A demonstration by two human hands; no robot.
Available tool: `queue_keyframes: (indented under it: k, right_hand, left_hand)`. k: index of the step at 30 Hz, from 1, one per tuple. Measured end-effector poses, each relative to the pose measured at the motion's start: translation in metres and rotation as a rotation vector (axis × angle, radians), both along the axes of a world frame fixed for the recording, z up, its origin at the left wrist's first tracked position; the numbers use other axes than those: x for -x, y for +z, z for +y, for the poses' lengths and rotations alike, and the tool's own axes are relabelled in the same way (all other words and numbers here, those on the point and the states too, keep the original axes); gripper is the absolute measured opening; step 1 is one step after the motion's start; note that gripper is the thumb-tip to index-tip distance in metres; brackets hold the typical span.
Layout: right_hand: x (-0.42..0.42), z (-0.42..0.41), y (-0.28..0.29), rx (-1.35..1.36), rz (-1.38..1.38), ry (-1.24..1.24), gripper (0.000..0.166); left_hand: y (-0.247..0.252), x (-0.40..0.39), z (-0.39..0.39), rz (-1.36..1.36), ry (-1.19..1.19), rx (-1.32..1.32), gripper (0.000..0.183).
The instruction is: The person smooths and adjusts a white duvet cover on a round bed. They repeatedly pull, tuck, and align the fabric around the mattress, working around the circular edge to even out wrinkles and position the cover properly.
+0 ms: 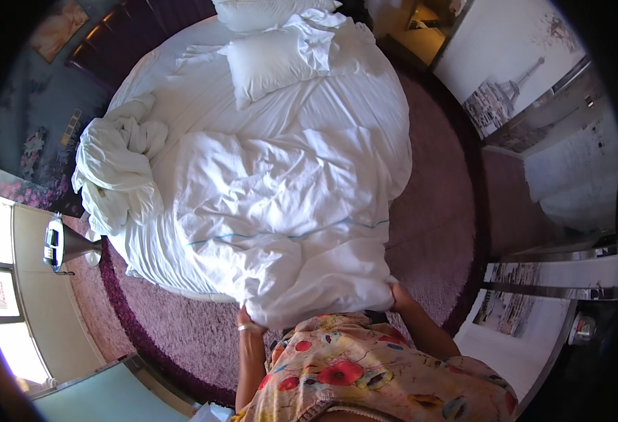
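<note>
A white duvet or cover [282, 184] with a thin blue stripe lies rumpled over the lower half of a round bed. My left hand [248, 320], with a pale band at the wrist, grips its near left corner. At the near right corner my right hand [400, 296] holds the same cloth. The near edge hangs between my hands, close to my body. Beneath it the bed is covered with a creased white sheet [203, 113]. A white pillow [267, 63] lies towards the head end, with a crumpled white cloth [317, 39] on it.
Bunched white bedding [119, 163] sits on the bed's left edge. A small side table [69, 242] stands beyond it. A round purple rug [430, 184] surrounds the bed. Sliding panels [515, 74] with a printed tower stand at right, a purple headboard [129, 39] at upper left.
</note>
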State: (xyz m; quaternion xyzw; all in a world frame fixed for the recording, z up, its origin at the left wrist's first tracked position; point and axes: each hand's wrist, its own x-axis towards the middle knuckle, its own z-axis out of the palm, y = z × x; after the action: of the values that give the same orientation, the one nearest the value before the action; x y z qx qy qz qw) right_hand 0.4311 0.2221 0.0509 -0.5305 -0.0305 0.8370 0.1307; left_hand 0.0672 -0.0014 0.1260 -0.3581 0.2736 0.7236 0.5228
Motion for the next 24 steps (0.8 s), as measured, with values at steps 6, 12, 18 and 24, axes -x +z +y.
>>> queue_keyframes:
  k: [6,12,18,24]
  right_hand:
    - [0.16,0.202,0.104,-0.718,-0.109,-0.467,0.028]
    - [0.185,0.192,0.387,-1.295,0.388,-0.578,0.051]
    - [0.136,0.139,0.332,-1.318,0.118,-0.545,0.062]
    - [0.109,0.121,0.143,-0.878,-0.169,-0.365,0.072]
  left_hand:
    - [0.045,0.13,0.122,0.637,0.152,0.249,0.043]
    - [0.243,0.143,0.114,1.836,0.558,0.177,0.052]
    - [0.209,0.101,0.086,2.055,0.582,0.405,0.055]
    - [0.094,0.066,0.095,0.904,0.291,0.299,0.045]
